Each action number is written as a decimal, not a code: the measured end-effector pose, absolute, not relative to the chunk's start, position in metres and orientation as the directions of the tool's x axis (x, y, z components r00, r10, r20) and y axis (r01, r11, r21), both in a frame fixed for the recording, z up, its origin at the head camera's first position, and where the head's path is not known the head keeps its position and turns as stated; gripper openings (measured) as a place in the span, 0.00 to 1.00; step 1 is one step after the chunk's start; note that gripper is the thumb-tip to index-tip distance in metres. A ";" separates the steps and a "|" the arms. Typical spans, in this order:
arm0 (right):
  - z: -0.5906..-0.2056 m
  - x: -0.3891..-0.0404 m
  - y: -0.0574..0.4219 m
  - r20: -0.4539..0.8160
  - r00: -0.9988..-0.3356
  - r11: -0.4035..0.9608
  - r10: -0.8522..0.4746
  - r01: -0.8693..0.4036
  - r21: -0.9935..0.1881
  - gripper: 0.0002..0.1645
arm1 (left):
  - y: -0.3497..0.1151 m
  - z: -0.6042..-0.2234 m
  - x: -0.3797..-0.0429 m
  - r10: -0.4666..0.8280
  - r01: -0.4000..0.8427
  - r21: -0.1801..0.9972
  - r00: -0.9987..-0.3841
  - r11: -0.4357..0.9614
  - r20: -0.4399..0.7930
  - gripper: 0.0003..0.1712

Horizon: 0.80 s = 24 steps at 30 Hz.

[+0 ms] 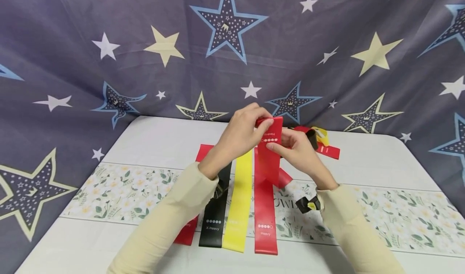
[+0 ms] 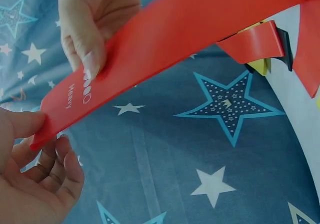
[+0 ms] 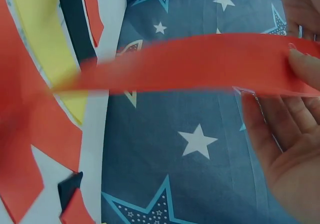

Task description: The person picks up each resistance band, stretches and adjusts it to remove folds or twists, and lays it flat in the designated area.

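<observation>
A red resistance band (image 1: 269,165) marked "Heavy" hangs upright between both hands above the table. My left hand (image 1: 242,129) pinches its top end between thumb and fingers. Lower on the same band, my right hand (image 1: 302,151) grips it, the thumb lying on the front near the printed circles and the fingers behind. The left wrist view shows the left thumb at the band's end, beside the lettering. Below, strips lie side by side on the table: a black X-Heavy band (image 1: 213,221), a yellow band (image 1: 238,201) and a red Heavy band (image 1: 265,221).
Another red band (image 1: 187,233) lies at the left, partly hidden by the left sleeve. At the back right is a loose pile of bands (image 1: 328,151) in red, black and yellow. A white table (image 1: 392,161) with a floral strip meets a starry cloth (image 1: 138,15) behind.
</observation>
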State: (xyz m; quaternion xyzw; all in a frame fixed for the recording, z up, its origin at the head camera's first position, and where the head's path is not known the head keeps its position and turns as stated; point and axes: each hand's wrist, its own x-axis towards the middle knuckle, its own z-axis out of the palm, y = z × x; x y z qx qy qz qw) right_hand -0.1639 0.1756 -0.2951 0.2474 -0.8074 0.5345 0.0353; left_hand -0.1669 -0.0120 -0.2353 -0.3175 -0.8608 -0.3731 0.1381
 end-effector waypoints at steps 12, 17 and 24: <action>-0.308 -0.149 0.172 0.189 -0.918 0.280 -0.348 -0.295 -0.914 0.24 | -0.014 -0.219 -0.167 0.367 0.677 0.580 -0.735 0.453 0.570 0.11; -0.319 -0.143 0.172 0.128 -0.926 0.280 -0.356 -0.236 -0.931 0.24 | -0.016 -0.214 -0.169 0.316 0.681 0.587 -0.728 0.438 0.608 0.11; -0.338 -0.132 0.179 0.034 -0.927 0.320 -0.373 -0.163 -0.933 0.24 | -0.022 -0.211 -0.174 0.234 0.669 0.607 -0.731 0.429 0.641 0.11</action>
